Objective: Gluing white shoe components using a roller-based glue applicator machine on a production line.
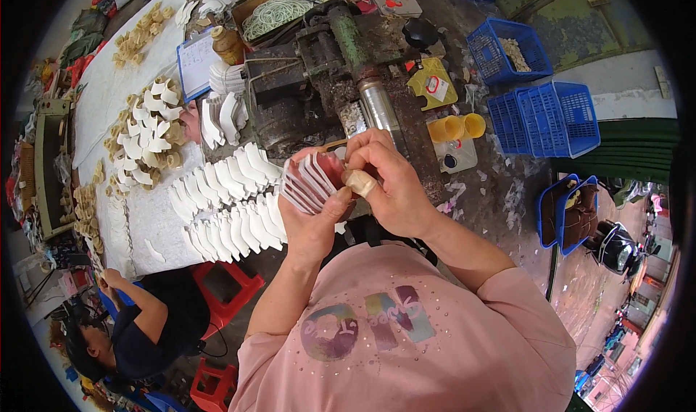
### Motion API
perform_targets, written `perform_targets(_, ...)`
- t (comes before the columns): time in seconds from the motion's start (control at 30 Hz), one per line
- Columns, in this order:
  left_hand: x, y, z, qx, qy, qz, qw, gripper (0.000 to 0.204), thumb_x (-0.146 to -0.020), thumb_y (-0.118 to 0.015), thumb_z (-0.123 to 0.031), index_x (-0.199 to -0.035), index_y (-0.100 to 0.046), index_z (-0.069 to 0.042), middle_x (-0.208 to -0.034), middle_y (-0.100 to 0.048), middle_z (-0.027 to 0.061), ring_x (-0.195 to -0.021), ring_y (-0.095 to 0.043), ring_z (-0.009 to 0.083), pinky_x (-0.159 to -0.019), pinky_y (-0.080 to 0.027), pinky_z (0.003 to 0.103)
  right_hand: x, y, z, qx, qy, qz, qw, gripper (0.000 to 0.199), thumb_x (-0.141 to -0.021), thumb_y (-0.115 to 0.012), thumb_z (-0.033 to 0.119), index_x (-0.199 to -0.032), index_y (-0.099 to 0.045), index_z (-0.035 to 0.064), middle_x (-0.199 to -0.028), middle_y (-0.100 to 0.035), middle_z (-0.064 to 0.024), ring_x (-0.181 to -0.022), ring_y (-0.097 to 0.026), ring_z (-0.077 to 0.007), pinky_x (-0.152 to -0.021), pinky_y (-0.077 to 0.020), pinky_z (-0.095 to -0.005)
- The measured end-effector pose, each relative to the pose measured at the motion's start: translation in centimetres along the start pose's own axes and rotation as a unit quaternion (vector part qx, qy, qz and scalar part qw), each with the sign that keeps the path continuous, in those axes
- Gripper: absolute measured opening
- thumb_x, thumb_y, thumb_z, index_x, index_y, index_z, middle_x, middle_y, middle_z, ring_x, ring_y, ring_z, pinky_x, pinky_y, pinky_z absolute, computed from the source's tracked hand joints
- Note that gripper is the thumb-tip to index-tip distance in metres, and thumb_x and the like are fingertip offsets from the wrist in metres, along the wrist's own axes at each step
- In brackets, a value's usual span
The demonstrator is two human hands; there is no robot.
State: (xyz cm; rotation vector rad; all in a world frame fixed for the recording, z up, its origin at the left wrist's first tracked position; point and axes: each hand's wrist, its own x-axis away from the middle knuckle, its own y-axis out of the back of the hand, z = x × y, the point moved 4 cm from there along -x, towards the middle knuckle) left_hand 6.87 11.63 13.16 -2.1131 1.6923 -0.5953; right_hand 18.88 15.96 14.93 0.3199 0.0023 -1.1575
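My left hand (pixel 308 227) is wrapped round a stack of thin curved pieces (pixel 308 184) with white edges and dark red faces, fanned slightly apart. Close against the stack's right end, my right hand (pixel 395 187) has its fingers pinched together; what lies between them is hidden. A tan cover (pixel 360 182) sits on a digit of this hand. Just left of my hands, rows of white curved pieces (pixel 235 173) lie side by side on the pale table. Beyond the hands stands a dark, greasy machine (pixel 279 115) with a shiny metal cylinder (pixel 378 106).
A heap of white and tan pieces (pixel 148 133) covers part of the table at left. Blue crates (pixel 511 50) stand at right, near yellow cups (pixel 446 128). Red stools (pixel 226 289) are at lower left, beside another person (pixel 145 325) working at the table.
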Motion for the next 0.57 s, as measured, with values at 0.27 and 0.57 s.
perform_targets(0.27, -1.7, 6.1, 0.9, -0.134, 0.137, -0.123, 0.974, 0.047, -0.076, -0.064, -0.001, -0.120, -0.047, -0.001, -0.103, -0.059, 0.0071, -0.092, -0.059, 0.0160, -0.073, -0.052, 0.029, -1.4, 9.2, 0.1, 0.218, 0.025, -0.080, 0.972, 0.010, -0.079, -0.053, 0.000, -0.087, -0.051, 0.0060, -0.083, -0.056, -0.0110, -0.086, -0.053, -0.0283, -0.085, -0.0353, -0.0383)
perform_targets(0.57, 0.2, -0.4, 3.1, -0.522, 0.036, 0.198, 0.829, 0.063, -0.067, -0.066, 0.004, -0.125, -0.046, -0.009, -0.129, -0.039, 0.0150, -0.119, -0.045, 0.0338, -0.096, -0.041, 0.043, -1.3, 8.3, -4.4, 0.382, -0.032, 0.096, 0.919, 0.020, -0.072, -0.056, -0.002, -0.088, -0.053, 0.0098, -0.083, -0.058, -0.0087, -0.090, -0.052, -0.0255, -0.086, -0.0276, -0.0386)
